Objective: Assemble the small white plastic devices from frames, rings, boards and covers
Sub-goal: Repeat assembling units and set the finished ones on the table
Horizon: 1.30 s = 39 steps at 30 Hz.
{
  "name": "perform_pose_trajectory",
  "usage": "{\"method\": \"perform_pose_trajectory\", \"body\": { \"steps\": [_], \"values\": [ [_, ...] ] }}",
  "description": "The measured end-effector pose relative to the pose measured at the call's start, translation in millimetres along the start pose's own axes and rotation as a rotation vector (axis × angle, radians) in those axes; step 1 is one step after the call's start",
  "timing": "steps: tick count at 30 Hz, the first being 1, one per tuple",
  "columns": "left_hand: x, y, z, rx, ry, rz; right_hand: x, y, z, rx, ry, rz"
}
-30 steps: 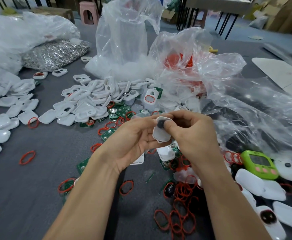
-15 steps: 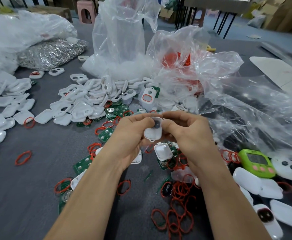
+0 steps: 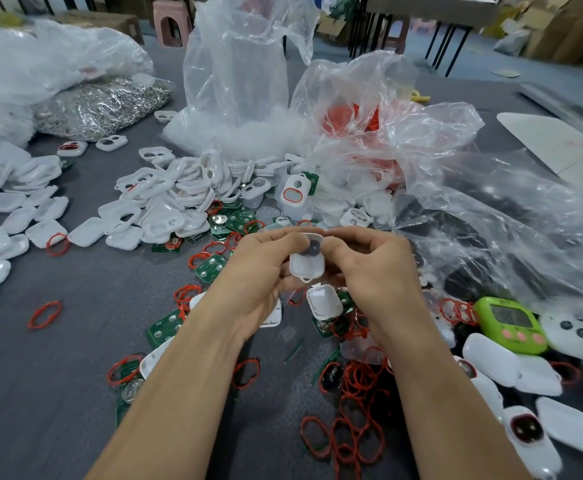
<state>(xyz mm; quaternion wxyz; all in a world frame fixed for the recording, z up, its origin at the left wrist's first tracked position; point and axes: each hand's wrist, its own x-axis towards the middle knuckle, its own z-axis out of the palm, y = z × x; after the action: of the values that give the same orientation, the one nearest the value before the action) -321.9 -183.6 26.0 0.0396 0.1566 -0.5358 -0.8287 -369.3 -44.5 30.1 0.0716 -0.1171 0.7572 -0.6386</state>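
White at centre frame: pinching the device [image 3: 306, 266] with left hand [image 3: 262, 271] and right hand [image 3: 369, 268], seemingly pressing its dark disc [image 3: 312, 250] home.

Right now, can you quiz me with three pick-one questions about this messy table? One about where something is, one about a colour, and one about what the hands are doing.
1. Where is the green timer?
A) out past the right hand
B) out past the left hand
C) between them

2. What colour are the loose rings?
A) blue
B) red
C) yellow

3. The white device in the middle is:
A) lying alone
B) pinched by both hands
C) inside a bag

Answers:
1 A: the timer sits near the right edge, beyond the right hand.
2 B: every loose ring in view is red.
3 B: fingers of both hands grip its sides.
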Motion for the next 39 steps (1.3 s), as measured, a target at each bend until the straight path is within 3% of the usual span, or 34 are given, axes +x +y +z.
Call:
{"method": "perform_pose_trajectory", "body": {
  "steps": [10, 19, 26, 28, 34, 36, 39],
  "values": [
    [-2, 0, 1, -0.019, 0.009, 0.019, 1, 2, -1, 0.011, 0.005, 0.013],
    [-3, 4, -1, -0.101, -0.078, -0.05, 1, -2, -2, 0.072, 0.017, 0.021],
    [-3, 0, 0, -0.041, -0.005, 0.016, 0, -3, -1, 0.037, 0.013, 0.03],
    [-3, 0, 0, -0.052, 0.021, 0.009, 1, -5, -6, 0.009, 0.083, 0.031],
    [-2, 10, -5, -0.27, 0.12, 0.005, 6, -11, -34, -0.329, 0.45, -0.111],
    [-1, 14, -9, -0.349, 0.143, 0.024, 5, -16, -38, -0.442, 0.443, -0.165],
    [0, 14, -14, -0.347, 0.193, 0.03, 5, -21, -41, -0.612, 0.301, -0.158]
  ]
}}
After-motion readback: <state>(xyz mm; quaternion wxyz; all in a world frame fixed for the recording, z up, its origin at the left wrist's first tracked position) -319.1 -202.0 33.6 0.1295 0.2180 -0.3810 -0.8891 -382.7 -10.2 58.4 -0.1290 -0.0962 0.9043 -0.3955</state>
